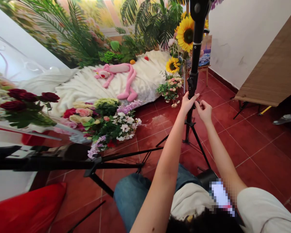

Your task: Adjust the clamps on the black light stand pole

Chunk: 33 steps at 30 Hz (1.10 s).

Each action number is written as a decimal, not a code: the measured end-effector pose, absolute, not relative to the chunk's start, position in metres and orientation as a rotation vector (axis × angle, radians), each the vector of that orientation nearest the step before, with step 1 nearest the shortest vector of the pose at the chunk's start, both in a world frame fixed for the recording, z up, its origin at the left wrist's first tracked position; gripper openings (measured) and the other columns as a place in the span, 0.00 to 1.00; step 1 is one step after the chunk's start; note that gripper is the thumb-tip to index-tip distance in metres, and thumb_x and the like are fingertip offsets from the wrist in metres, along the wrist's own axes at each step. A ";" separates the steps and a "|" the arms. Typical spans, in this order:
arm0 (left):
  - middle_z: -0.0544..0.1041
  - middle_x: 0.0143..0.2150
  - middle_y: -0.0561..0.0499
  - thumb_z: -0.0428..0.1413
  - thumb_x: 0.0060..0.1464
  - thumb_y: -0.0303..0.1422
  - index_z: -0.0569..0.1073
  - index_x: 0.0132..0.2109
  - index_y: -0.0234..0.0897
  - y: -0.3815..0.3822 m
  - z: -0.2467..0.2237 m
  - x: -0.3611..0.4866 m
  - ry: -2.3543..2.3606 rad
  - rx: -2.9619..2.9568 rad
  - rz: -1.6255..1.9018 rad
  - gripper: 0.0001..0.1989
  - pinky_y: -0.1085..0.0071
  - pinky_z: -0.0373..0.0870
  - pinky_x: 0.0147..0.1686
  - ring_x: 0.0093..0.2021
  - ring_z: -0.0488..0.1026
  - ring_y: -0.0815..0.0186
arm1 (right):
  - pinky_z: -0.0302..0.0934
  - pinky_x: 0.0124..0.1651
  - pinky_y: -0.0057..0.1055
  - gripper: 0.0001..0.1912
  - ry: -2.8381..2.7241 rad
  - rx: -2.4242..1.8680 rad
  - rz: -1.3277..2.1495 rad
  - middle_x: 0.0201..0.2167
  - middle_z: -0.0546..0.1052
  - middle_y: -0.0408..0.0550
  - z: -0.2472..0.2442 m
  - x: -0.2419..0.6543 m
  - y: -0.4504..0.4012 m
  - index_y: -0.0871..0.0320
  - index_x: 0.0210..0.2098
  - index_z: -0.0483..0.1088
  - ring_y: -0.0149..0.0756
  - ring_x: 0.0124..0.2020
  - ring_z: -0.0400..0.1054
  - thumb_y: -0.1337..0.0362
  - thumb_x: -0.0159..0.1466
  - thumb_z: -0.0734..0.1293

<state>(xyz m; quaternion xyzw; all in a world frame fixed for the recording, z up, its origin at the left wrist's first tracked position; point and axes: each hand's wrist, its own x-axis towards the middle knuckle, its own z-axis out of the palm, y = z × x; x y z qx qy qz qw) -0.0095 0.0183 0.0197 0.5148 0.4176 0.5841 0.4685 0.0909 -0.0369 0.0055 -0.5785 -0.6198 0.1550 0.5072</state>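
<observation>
A black light stand rises upright in front of me, its legs spread on the floor. My left hand is wrapped round its pole just below a collar joint, thumb lying across the front. Close against the pole's right side, my right hand is closed in a pinch with its fingers curled. Whatever lies between those fingertips is hidden; a knob of the stand cannot be made out there. Both forearms reach forward over my knees.
A second black stand lies across the left foreground. Mixed flowers and dark red roses fill the left. Behind, a pink plush toy lies on white fabric. Sunflowers stand behind the pole; a brown board leans right.
</observation>
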 end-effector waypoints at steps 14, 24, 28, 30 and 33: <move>0.81 0.40 0.45 0.61 0.49 0.49 0.75 0.41 0.35 -0.097 -0.083 -0.133 1.309 1.074 1.220 0.21 0.63 0.75 0.48 0.41 0.79 0.63 | 0.62 0.44 0.37 0.25 -1.410 -1.540 0.123 0.27 0.69 0.51 -0.027 0.065 -0.016 0.56 0.30 0.68 0.41 0.33 0.66 0.52 0.71 0.48; 0.82 0.37 0.47 0.62 0.36 0.61 0.75 0.39 0.40 -0.261 -0.110 -0.344 1.889 0.836 1.262 0.32 0.58 0.76 0.44 0.38 0.80 0.57 | 0.63 0.37 0.36 0.31 -1.304 -1.442 0.223 0.26 0.69 0.48 -0.014 0.066 -0.040 0.56 0.31 0.65 0.39 0.30 0.66 0.38 0.68 0.49; 0.81 0.39 0.47 0.61 0.44 0.54 0.74 0.38 0.38 -0.309 -0.075 -0.417 2.164 0.732 1.478 0.24 0.61 0.76 0.43 0.39 0.78 0.59 | 0.61 0.34 0.36 0.30 -1.256 -1.425 0.248 0.25 0.67 0.47 -0.024 0.068 -0.048 0.54 0.30 0.61 0.38 0.28 0.63 0.33 0.64 0.52; 0.80 0.40 0.46 0.58 0.49 0.49 0.74 0.39 0.36 -0.327 -0.056 -0.444 2.338 0.716 1.628 0.20 0.63 0.76 0.43 0.40 0.78 0.61 | 0.59 0.33 0.36 0.29 -1.329 -1.391 0.362 0.23 0.65 0.44 -0.040 0.060 -0.057 0.53 0.28 0.59 0.37 0.26 0.61 0.33 0.62 0.56; 0.79 0.43 0.45 0.53 0.56 0.44 0.72 0.43 0.35 -0.342 -0.028 -0.468 2.525 0.740 1.761 0.17 0.64 0.76 0.44 0.40 0.77 0.64 | 0.55 0.32 0.35 0.26 -1.593 -1.307 0.631 0.20 0.62 0.40 -0.071 0.034 -0.082 0.53 0.25 0.59 0.35 0.23 0.57 0.36 0.60 0.62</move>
